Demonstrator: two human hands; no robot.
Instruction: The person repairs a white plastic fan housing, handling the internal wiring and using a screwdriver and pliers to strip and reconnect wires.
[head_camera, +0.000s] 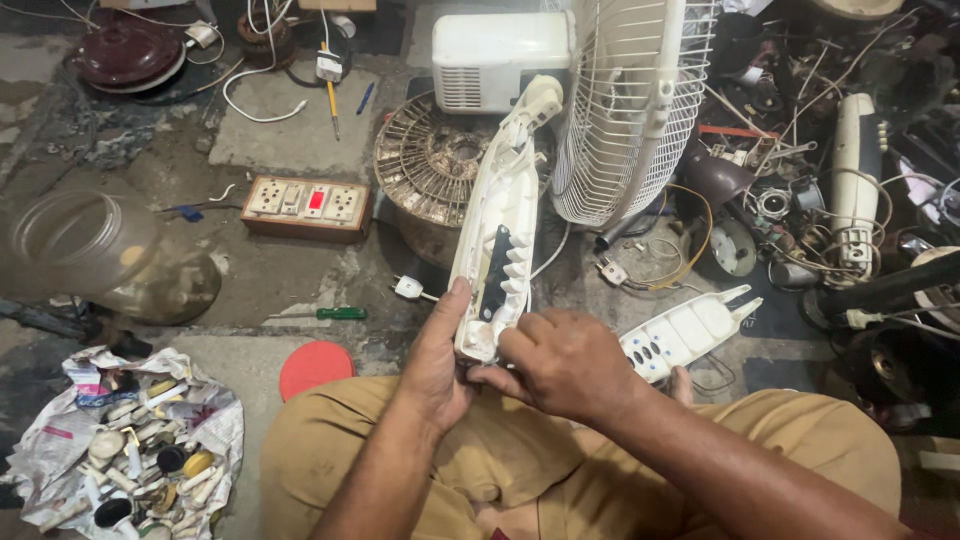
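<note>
A white fan (630, 100) with a wire grille lies tilted on the floor, its long white plastic stand housing (497, 235) reaching toward me with its open inside and a dark switch block showing. My left hand (437, 355) grips the near end of the housing from the left, thumb up along its edge. On the same near end, my right hand (560, 360) has its fingers curled around the lower rim. A white cover panel with buttons (690, 330) lies on the floor just right of my right hand.
A wooden switch-and-socket board (308, 205), a green screwdriver (330, 314) and a red lid (315, 368) lie to the left. A clear jar (80, 240) and a paper heap of small parts (140, 450) are at far left. Wires and motor parts (800, 220) crowd the right.
</note>
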